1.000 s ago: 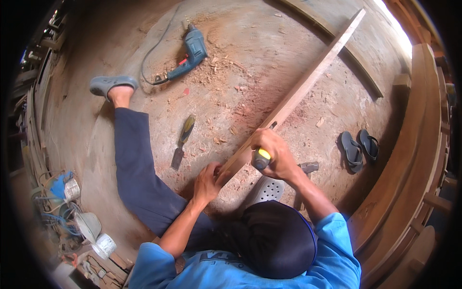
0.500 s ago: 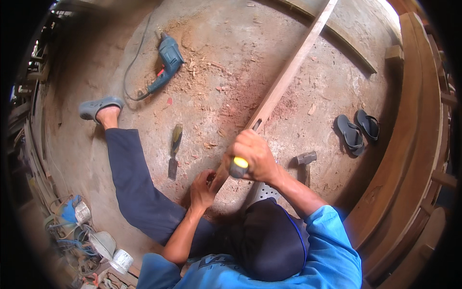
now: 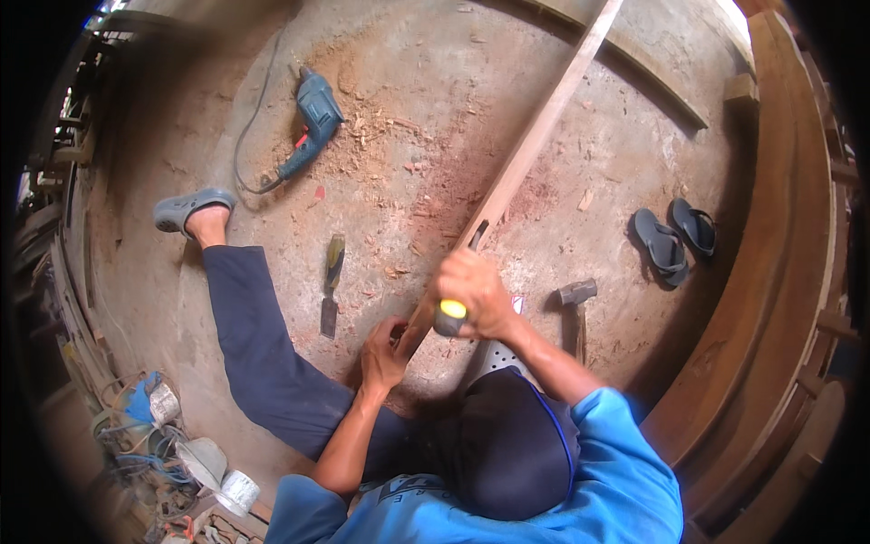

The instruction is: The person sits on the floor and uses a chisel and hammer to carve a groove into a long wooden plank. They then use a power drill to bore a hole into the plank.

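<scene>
Wooden beam [image 3: 536,131] slants across the floor [image 3: 390,82], near end at the left hand [image 3: 383,358], fingers curled against it, probably to steady it; we can't tell how firmly. We see the right hand [image 3: 473,292] clenched round a yellow-and-black handle [image 3: 451,314] over the beam, likely for control. Farther out, chisel [image 3: 332,286] and hammer [image 3: 576,294] lie either side, drill [image 3: 315,113] beyond.

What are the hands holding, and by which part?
Right hand: a tool, by its black-and-yellow handle. Left hand: at the wooden beam's near end; grip unclear.
</scene>
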Action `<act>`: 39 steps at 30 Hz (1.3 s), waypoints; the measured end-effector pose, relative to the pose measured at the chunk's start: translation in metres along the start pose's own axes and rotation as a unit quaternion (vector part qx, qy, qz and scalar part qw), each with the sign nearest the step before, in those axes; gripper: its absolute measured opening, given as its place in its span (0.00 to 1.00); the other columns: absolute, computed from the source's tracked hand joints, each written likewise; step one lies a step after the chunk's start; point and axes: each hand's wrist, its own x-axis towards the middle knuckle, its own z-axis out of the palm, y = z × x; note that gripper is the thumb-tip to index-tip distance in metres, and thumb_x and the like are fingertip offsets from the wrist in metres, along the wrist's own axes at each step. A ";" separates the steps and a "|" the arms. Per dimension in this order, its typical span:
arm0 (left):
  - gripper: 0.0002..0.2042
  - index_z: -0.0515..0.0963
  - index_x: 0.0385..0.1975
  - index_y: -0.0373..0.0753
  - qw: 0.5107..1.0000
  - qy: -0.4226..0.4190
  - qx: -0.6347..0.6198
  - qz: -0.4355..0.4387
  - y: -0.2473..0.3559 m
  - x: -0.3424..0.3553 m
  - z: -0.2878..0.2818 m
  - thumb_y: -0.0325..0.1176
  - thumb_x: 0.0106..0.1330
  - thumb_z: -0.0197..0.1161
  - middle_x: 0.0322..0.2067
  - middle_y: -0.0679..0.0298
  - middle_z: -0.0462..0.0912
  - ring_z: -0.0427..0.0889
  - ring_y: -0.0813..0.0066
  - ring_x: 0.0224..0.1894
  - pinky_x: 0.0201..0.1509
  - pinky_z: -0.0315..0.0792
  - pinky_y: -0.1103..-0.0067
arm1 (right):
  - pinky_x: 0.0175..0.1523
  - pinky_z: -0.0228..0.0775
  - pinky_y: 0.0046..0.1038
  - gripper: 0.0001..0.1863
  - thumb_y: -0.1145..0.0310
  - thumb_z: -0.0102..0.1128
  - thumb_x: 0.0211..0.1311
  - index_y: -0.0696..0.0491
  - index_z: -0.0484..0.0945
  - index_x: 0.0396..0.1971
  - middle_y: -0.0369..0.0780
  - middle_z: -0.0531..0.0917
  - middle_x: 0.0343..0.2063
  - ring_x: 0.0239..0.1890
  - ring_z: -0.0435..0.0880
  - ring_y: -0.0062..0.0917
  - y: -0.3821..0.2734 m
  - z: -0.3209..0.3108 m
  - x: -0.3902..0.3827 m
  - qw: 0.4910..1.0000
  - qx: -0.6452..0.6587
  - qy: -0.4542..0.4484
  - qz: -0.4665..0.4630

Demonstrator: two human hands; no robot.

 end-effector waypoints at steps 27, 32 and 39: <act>0.20 0.81 0.43 0.36 0.999 -0.007 0.015 0.042 -0.007 0.001 0.001 0.50 0.71 0.64 0.34 0.51 0.85 0.86 0.54 0.38 0.42 0.79 0.66 | 0.28 0.72 0.38 0.13 0.67 0.72 0.37 0.48 0.75 0.23 0.37 0.76 0.17 0.22 0.80 0.35 -0.027 0.011 0.017 0.998 0.055 0.016 -0.021; 0.23 0.81 0.42 0.35 1.000 0.005 0.018 0.009 -0.005 -0.002 0.000 0.53 0.70 0.64 0.33 0.51 0.85 0.85 0.52 0.36 0.41 0.77 0.64 | 0.29 0.74 0.38 0.12 0.69 0.72 0.38 0.49 0.76 0.23 0.38 0.76 0.17 0.23 0.82 0.36 -0.014 0.001 0.035 1.000 -0.011 0.002 -0.021; 0.23 0.80 0.40 0.34 0.999 -0.026 -0.024 -0.016 0.004 0.002 -0.004 0.53 0.70 0.66 0.32 0.51 0.84 0.84 0.53 0.35 0.40 0.77 0.66 | 0.28 0.72 0.38 0.13 0.69 0.71 0.42 0.51 0.72 0.22 0.40 0.77 0.18 0.22 0.81 0.39 -0.011 0.017 0.017 0.995 0.094 0.032 0.029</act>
